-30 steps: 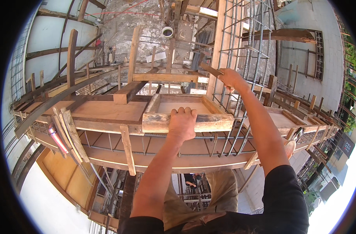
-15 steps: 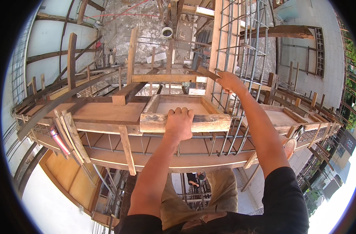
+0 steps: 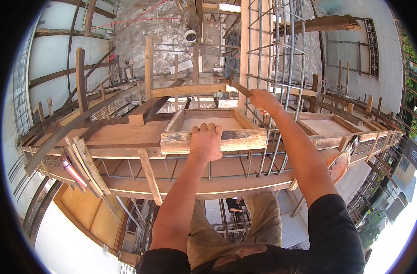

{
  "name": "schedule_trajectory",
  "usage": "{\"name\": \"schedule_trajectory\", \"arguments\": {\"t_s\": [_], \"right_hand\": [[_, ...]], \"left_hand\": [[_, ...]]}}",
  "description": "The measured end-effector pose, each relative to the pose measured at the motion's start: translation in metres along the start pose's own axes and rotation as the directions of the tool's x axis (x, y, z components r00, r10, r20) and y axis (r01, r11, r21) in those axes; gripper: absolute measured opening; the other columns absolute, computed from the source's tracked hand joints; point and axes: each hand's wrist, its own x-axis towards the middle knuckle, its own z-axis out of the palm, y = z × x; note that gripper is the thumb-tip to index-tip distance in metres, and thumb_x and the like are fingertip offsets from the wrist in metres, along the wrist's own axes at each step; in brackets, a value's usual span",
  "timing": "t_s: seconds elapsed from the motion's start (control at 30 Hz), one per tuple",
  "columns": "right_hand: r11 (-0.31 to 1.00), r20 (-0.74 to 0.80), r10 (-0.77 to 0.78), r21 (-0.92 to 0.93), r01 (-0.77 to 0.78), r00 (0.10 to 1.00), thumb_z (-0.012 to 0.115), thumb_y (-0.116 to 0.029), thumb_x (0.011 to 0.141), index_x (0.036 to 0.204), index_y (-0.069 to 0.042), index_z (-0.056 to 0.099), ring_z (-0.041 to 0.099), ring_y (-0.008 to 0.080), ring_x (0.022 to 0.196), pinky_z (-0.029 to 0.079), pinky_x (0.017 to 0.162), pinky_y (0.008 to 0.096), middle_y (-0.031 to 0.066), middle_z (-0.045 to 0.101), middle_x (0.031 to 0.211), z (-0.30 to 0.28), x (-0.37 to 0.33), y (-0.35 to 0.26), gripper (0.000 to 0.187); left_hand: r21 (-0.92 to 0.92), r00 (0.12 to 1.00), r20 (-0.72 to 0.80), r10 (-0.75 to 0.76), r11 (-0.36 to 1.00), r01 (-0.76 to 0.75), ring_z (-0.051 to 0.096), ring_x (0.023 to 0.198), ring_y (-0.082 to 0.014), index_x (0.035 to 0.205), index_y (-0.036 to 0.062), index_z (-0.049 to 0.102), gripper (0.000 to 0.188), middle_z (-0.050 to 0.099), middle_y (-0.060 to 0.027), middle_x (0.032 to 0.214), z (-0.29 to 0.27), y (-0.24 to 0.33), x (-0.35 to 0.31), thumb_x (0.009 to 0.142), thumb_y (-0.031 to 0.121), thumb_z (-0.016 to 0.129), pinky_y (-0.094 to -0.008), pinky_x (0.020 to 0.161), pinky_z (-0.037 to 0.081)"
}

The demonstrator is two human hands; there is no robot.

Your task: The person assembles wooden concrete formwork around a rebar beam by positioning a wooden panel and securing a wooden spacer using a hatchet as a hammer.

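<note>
- An upright cage of ribbed grey steel bars (image 3: 277,50) stands tall.
- A shallow rectangular frame of rough, dark-stained timber (image 3: 242,140) lies left of it; the left hand (image 3: 206,142) clasps its front rail.
- The right hand (image 3: 265,101) clenches a brown wooden-handled hammer (image 3: 241,88).

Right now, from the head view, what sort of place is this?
Most likely a building site, mid-construction: a rebar cage rises beside the right hand, more rebar runs along a board trough, and the left hand grips a wood frame.
</note>
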Motion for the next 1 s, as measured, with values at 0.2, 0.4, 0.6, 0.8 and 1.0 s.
{"name": "schedule_trajectory", "arguments": {"t_s": [0.2,0.4,0.6,0.8,1.0], "right_hand": [[0.981,0.033,-0.002,-0.193,0.008,0.999,0.053,-0.010,0.097,0.115,0.001,0.068,0.075,0.0303,0.074,0.061,0.060,0.0431,0.0206,0.075,0.094,0.009,-0.004,0.017,0.026],[0.973,-0.089,-0.041,0.222,0.060,0.995,0.057,-0.017,0.099,0.132,0.001,0.062,0.069,0.0275,0.060,0.060,0.057,0.0415,0.0178,0.070,0.077,-0.012,-0.085,0.027,0.037],[0.649,-0.652,-0.050,0.554,0.521,0.756,0.072,-0.022,0.094,0.150,-0.009,0.048,0.072,0.0452,0.099,0.055,0.088,0.0499,0.0256,0.073,0.103,0.127,-0.236,0.078,0.062],[0.378,-0.179,-0.088,0.904,0.199,0.980,0.066,-0.030,0.097,0.144,-0.009,0.048,0.070,0.0492,0.095,0.054,0.083,0.0535,0.0289,0.070,0.093,0.255,-0.295,0.065,0.055],[0.425,-0.294,0.029,0.869,0.255,0.955,0.067,-0.026,0.097,0.140,-0.006,0.046,0.070,0.0501,0.089,0.055,0.077,0.0562,0.0277,0.070,0.090,0.286,-0.292,0.049,0.052]], "left_hand": [[0.014,0.999,-0.033,0.039,0.999,-0.039,0.063,0.103,-0.0269,0.115,0.0097,0.062,0.050,0.065,-0.0082,0.108,-0.003,0.010,0.012,0.069,0.021,0.076,-0.0447,0.088,0.047],[0.073,1.000,0.019,-0.013,0.997,0.011,0.063,0.112,-0.0282,0.120,0.0111,0.061,0.056,0.065,-0.0081,0.115,-0.007,0.012,0.010,0.068,0.023,0.079,-0.0458,0.092,0.049],[0.114,1.000,0.016,-0.018,0.993,0.016,0.062,0.121,-0.0306,0.125,0.0099,0.059,0.069,0.065,-0.0102,0.127,-0.004,0.017,0.015,0.067,0.034,0.086,-0.0448,0.100,0.052],[0.174,0.999,0.004,-0.054,0.983,0.053,0.062,0.120,-0.0339,0.127,0.0088,0.056,0.076,0.065,-0.0127,0.128,0.001,0.032,0.017,0.065,0.036,0.090,-0.0455,0.100,0.053],[0.246,0.995,-0.076,0.069,0.968,-0.048,0.064,0.115,-0.0392,0.124,0.0065,0.055,0.080,0.066,-0.0179,0.123,0.016,-0.001,0.019,0.060,0.037,0.094,-0.0479,0.095,0.055]]}}
